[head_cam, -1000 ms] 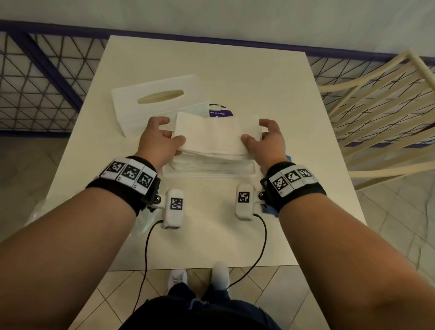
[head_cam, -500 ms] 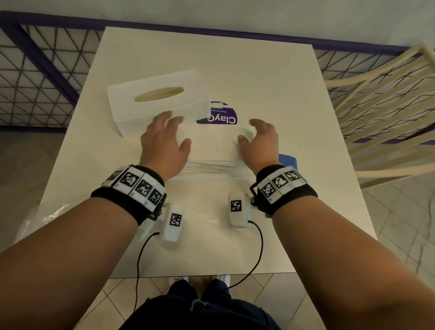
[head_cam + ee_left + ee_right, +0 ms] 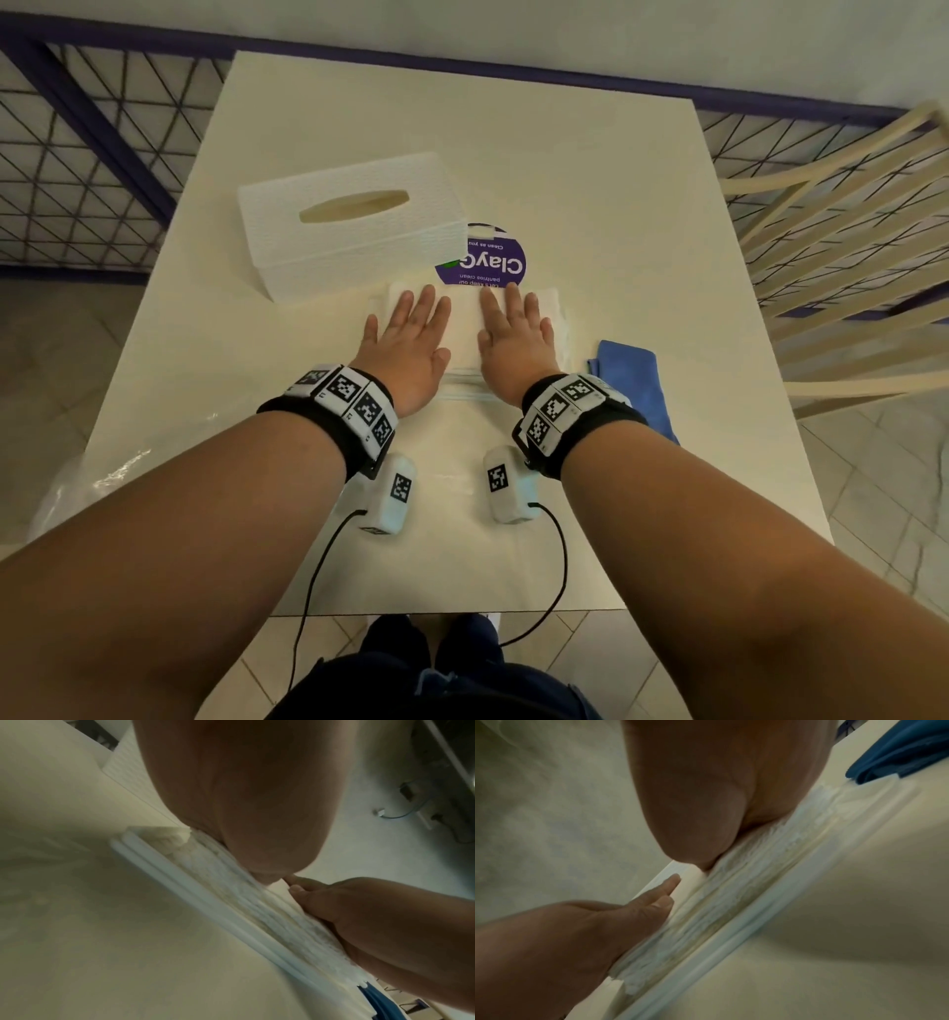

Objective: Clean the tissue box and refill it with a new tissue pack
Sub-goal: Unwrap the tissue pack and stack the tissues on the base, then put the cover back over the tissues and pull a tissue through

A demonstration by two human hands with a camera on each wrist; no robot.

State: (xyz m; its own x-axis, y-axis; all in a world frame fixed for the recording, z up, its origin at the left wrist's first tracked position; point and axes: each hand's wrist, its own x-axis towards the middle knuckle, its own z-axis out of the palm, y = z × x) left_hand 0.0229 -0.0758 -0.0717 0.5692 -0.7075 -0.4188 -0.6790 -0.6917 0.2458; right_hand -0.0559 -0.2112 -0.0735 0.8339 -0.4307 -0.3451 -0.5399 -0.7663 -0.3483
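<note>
The white tissue box cover (image 3: 354, 226) with its oval slot stands at the back left of the table (image 3: 590, 169). A stack of white tissues (image 3: 464, 321) lies on a flat white base plate (image 3: 205, 892) in the middle. My left hand (image 3: 408, 336) and right hand (image 3: 513, 336) lie side by side on top of the stack, fingers straight, pressing it down. The left wrist view shows the stack's layered edge (image 3: 246, 902) under my palm; the right wrist view shows the same stack edge (image 3: 731, 892). A purple tissue wrapper (image 3: 493, 262) lies just behind the stack.
A folded blue cloth (image 3: 634, 380) lies right of the stack. Clear plastic (image 3: 77, 493) hangs off the table's near left edge. A cream slatted chair (image 3: 832, 231) stands to the right, and a purple metal railing (image 3: 77, 128) runs behind and to the left.
My hands gripped the tissue stack by its ends and lowered it onto the base plate. Both then let go, opened flat and moved to the top middle of the stack.
</note>
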